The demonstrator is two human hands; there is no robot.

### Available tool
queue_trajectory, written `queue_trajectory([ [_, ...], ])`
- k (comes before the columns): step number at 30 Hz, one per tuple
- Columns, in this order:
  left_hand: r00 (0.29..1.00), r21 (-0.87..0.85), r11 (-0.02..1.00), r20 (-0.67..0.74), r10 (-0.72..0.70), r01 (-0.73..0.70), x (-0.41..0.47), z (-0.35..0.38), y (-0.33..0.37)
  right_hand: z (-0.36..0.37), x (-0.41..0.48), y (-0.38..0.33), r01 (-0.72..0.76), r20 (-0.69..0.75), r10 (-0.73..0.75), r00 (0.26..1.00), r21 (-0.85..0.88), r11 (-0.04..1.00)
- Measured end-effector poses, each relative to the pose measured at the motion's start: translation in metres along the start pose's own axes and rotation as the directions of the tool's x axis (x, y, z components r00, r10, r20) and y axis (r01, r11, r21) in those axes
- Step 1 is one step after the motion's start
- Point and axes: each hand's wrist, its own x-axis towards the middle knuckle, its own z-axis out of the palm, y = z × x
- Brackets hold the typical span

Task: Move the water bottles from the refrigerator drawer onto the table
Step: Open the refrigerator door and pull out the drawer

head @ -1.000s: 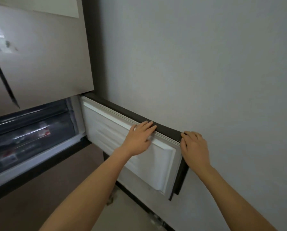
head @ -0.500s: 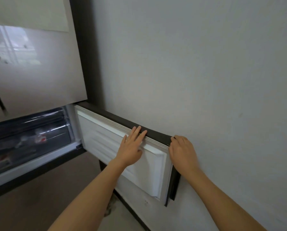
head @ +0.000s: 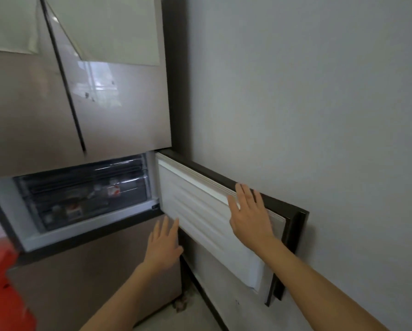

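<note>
Head view. The refrigerator drawer (head: 85,194) sits in the open compartment at centre left of the frame, up and left of both hands, with its long axis running across the picture. Blurred red-labelled shapes behind its clear front are probably the water bottles (head: 114,190). The left hand (head: 164,244), the nearer, is spread wide and holds nothing. The right hand (head: 250,218) rests flat, fingers straight, on the swung-out door (head: 195,211).

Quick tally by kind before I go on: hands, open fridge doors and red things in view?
Hands: 2 (left hand, right hand)
Open fridge door: 1
Red object: 1
Total: 4
The contents of the drawer are too blurred to count.
</note>
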Motion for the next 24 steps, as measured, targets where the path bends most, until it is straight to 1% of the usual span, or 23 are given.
queue_trajectory([
  [3, 0.983, 0.012, 0.986, -0.086, -0.164, 0.165, -0.021, -0.015, -0.039, 0.010, 0.013, -0.046, 0.105, 0.077, -0.112, 0.991, 0.082, 0.991],
  [7, 0.923, 0.009, 0.938, -0.186, -0.338, 0.345, -0.060, -0.032, -0.097, 0.025, 0.027, -0.108, 0.224, 0.098, -0.244, 0.965, 0.179, 0.958],
  [11, 0.838, -0.002, 0.850, -0.171, -0.519, 0.526, -0.111, -0.033, -0.156, 0.036, 0.037, -0.170, 0.351, 0.124, -0.391, 0.912, 0.260, 0.900],
  [13, 0.783, -0.007, 0.792, -0.147, -0.605, 0.610, -0.136, -0.030, -0.181, 0.041, 0.040, -0.195, 0.386, 0.153, -0.442, 0.884, 0.295, 0.874],
  [15, 0.708, -0.058, 0.720, -0.141, -0.692, 0.692, -0.162, -0.032, -0.210, 0.038, 0.046, -0.229, 0.416, 0.208, -0.486, 0.849, 0.304, 0.857],
  [16, 0.679, -0.106, 0.693, -0.141, -0.720, 0.713, -0.168, -0.033, -0.219, 0.035, 0.047, -0.236, 0.415, 0.248, -0.495, 0.833, 0.312, 0.855],
  [18, 0.616, -0.215, 0.632, -0.145, -0.775, 0.745, -0.181, -0.040, -0.241, 0.040, 0.050, -0.256, 0.450, 0.264, -0.542, 0.798, 0.338, 0.827],
  [19, 0.584, -0.258, 0.603, -0.155, -0.797, 0.755, -0.186, -0.043, -0.253, 0.043, 0.053, -0.266, 0.437, 0.295, -0.544, 0.786, 0.359, 0.825],
  [21, 0.528, -0.334, 0.557, -0.181, -0.830, 0.761, -0.194, -0.051, -0.280, 0.046, 0.058, -0.286, 0.386, 0.331, -0.516, 0.790, 0.384, 0.839],
  [24, 0.478, -0.448, 0.527, -0.229, -0.848, 0.722, -0.196, -0.064, -0.321, 0.047, 0.072, -0.315, 0.296, 0.389, -0.471, 0.792, 0.429, 0.853],
])
